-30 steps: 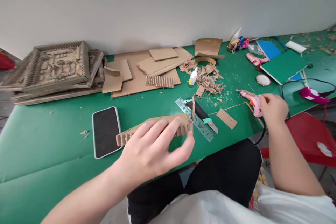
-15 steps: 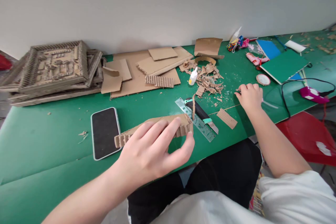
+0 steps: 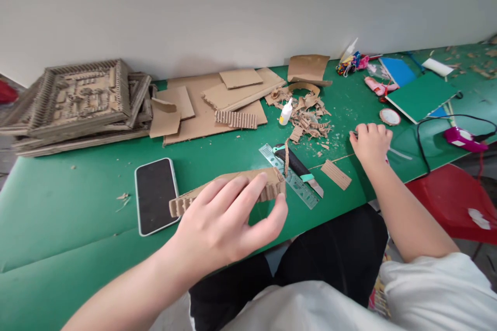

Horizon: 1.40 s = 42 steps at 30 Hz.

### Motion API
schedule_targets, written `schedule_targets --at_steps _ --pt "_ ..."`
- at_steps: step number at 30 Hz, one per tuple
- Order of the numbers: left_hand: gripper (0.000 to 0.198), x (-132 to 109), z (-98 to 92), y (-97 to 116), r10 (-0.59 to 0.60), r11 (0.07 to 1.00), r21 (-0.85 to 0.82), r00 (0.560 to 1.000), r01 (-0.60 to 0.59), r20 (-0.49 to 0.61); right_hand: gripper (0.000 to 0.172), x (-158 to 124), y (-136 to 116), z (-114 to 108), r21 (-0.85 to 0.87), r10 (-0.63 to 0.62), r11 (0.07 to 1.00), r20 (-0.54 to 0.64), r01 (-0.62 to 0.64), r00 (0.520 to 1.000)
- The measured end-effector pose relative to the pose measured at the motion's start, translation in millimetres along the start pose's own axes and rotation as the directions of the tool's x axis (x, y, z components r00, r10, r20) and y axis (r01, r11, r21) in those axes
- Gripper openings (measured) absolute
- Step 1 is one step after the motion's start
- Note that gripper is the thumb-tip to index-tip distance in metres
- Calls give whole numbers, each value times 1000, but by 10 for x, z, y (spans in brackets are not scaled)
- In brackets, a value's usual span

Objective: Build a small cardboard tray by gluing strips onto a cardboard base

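My left hand (image 3: pixel 223 217) is closed on a corrugated cardboard piece (image 3: pixel 272 180), holding it above the near edge of the table, its ridged side facing me. Farther right, my right hand (image 3: pixel 371 144) has its fingers curled near the tabletop around something mostly hidden; a small dark tip pokes out by the fingertips. Between the hands lie a clear ruler (image 3: pixel 306 195), a box cutter (image 3: pixel 295 163) with its blade out, and a ridged cardboard scrap (image 3: pixel 336 174). A thin cardboard strip (image 3: pixel 286 158) touches the cutter handle.
A phone (image 3: pixel 156 196) lies left of my left hand. Behind are flat cardboard sheets (image 3: pixel 194 129), a small glue bottle (image 3: pixel 286 112), torn cardboard shreds (image 3: pixel 310 121) and stacked cardboard relief panels (image 3: pixel 81 93). At right are a tape roll (image 3: pixel 389 117), green book (image 3: pixel 421 95) and red stool (image 3: pixel 450 201).
My right hand has shifted very slightly to the right, fingers still curled. My left hand and its cardboard piece stay in place.
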<state>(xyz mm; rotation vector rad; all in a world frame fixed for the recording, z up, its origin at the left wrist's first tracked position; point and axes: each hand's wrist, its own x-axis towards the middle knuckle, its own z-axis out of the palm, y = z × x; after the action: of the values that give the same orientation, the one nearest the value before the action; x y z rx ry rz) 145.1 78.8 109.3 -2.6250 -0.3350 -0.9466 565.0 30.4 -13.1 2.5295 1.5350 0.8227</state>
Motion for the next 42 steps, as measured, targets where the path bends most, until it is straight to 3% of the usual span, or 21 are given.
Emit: schedule_targets --at_steps 4,7,10,14,19,26,29,32,34,36,39,42 --pt "29 2 2 1 -3 1000 1 1000 3 -3 24 3 -36 -53 253 53 967 -102 -25 993" --pt "28 6 3 0 -6 1000 3 1000 6 -11 20 -71 -231 -245 506 117 861 -96 -53 988" --pt "26 15 2 0 -3 1000 6 1000 3 -10 24 -224 -547 -532 663 -27 749 21 6 999" --pt "25 19 0 -2 9 1000 11 1000 -9 -7 28 -379 -940 -798 762 -235 640 80 92 969" --pt "28 10 1 0 19 1000 1 1000 -19 0 31 -241 -1286 -755 853 -294 520 128 46 947" --pt "28 15 13 11 24 1000 16 1000 -24 -14 15 25 -1632 -666 885 -211 456 207 -91 955" --pt "28 18 17 7 23 1000 19 999 -23 -21 18 9 -1516 -744 907 -130 390 226 -159 965" --pt "29 23 14 -1 24 1000 20 1000 -23 -13 33 -53 -1155 -756 923 12 295 255 -247 967" --pt "28 24 12 -4 24 999 24 1000 -23 -15 37 -112 -837 -663 922 223 115 338 -369 914" --pt "28 21 11 -5 26 999 28 1000 -25 -17 36 -177 -541 -490 878 390 13 436 -479 811" --pt "27 16 10 -2 33 999 24 999 -33 -19 36 -266 -265 -185 840 483 -2 476 -542 735" --pt "27 16 9 -1 34 999 18 999 -34 -16 37 -316 -200 27 829 509 4 479 -559 715"
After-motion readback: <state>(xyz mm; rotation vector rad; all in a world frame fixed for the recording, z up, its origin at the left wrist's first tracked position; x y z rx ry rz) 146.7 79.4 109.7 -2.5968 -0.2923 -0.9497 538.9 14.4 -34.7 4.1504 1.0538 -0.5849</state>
